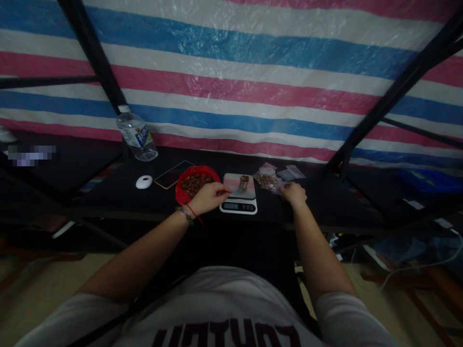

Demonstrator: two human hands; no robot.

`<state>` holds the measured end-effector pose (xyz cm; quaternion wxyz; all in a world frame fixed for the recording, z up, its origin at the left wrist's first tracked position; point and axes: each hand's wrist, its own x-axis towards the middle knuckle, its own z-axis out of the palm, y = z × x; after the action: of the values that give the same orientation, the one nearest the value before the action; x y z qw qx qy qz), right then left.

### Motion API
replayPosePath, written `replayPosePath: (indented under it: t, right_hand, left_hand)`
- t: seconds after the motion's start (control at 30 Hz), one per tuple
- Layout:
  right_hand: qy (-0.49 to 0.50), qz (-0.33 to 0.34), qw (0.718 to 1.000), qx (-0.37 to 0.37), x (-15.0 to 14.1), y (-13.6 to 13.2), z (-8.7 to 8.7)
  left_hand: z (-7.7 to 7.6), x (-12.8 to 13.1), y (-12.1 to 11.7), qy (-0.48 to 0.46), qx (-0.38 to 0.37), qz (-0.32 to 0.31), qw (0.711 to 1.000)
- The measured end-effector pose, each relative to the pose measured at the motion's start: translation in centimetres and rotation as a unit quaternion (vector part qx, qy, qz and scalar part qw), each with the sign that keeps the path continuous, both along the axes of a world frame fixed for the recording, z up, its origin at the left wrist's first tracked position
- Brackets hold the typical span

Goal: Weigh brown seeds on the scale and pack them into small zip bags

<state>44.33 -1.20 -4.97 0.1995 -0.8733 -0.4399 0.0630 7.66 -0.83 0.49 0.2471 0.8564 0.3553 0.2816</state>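
My left hand (210,196) hovers between a red bowl (178,193) of brown dried pieces and a small digital kitchen scale (238,206). Its fingers are pinched together at the scale's left edge; whatever they hold, if anything, is too small to make out. On the scale's plate stands a little metal cup (243,182) with brown bits at its top. To the right, the fingers of my right hand (294,193) close on the edge of a clear plastic bag (279,187). Beside that lie small zip bags (266,180) with brown pieces inside.
A phone (170,176), a white computer mouse (143,181) and a clear plastic bottle (139,137) stand or lie left of the bowl. Another flat plastic bag (292,172) lies behind my right hand. Black metal posts (97,58) rise before a striped sheet.
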Motion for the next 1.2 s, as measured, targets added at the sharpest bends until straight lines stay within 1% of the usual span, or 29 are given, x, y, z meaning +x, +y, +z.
replayPosePath:
  t: [0.1,0.27,0.37,0.43,0.5,0.57,0.6,0.63,0.7,0.77,0.83,0.87,0.93,1.0,1.07,1.13,1.2]
  right_hand:
    - [0.028,-0.01,0.999,0.022,0.1,0.2,-0.4]
    - [0.086,-0.027,0.988,0.127,1.6,0.0,-0.5]
    - [0.096,-0.05,0.973,0.205,2.3,-0.4,0.1]
    - [0.075,-0.058,0.952,0.29,2.3,-0.7,1.2]
    - [0.066,-0.044,0.922,0.379,1.5,-1.0,2.8]
    - [0.104,0.007,0.892,0.441,-0.6,-1.4,4.8]
    - [0.148,0.047,0.878,0.452,-2.2,-1.6,5.9]
    - [0.208,0.094,0.863,0.45,-4.1,-1.9,6.9]
    - [0.31,0.201,0.834,0.411,-8.4,-2.5,8.6]
    - [0.366,0.28,0.814,0.355,-12.7,-3.0,9.7]
    - [0.386,0.333,0.801,0.314,-16.2,-3.4,10.0]
    - [0.397,0.35,0.795,0.295,-17.6,-3.6,10.0]
    - [0.408,0.372,0.789,0.269,-19.6,-3.7,9.4]
    - [0.408,0.377,0.793,0.25,-20.9,-3.7,8.6]
    - [0.402,0.372,0.801,0.241,-21.6,-3.6,7.7]
    - [0.39,0.355,0.809,0.259,-21.9,-3.6,7.1]
    - [0.365,0.328,0.819,0.298,-21.9,-3.7,6.7]
  left_hand:
    - [-0.5,-0.8,-0.7,-0.008,0.008,-0.004,1.0]
    - [-1.3,-2.6,-1.0,0.012,0.021,-0.023,0.999]
    - [-1.1,-3.1,-1.1,-0.003,0.035,-0.013,0.999]
    - [-0.9,-3.1,-1.2,-0.016,0.048,-0.006,0.999]
    - [-0.8,-3.0,-1.3,-0.037,0.057,0.0,0.998]
    - [-0.9,-2.7,-1.4,-0.071,0.044,0.009,0.996]
    - [-1.0,-2.5,-1.5,-0.094,0.022,0.014,0.995]
    - [-1.1,-2.4,-1.6,-0.123,-0.01,0.017,0.992]
    - [-1.2,-2.1,-1.9,-0.198,-0.094,0.004,0.976]
    - [-1.1,-1.8,-2.3,-0.283,-0.172,-0.034,0.943]
    - [-1.0,-1.6,-2.8,-0.358,-0.217,-0.06,0.906]
    - [-1.0,-1.5,-3.0,-0.386,-0.229,-0.057,0.892]
    - [-0.9,-1.5,-3.2,-0.425,-0.24,-0.027,0.873]
    - [-0.9,-1.5,-3.2,-0.44,-0.234,0.011,0.867]
    - [-0.8,-1.6,-3.0,-0.437,-0.215,0.041,0.873]
    - [-0.7,-1.9,-2.7,-0.412,-0.182,0.073,0.89]
    - [-0.5,-2.2,-2.4,-0.359,-0.134,0.104,0.918]
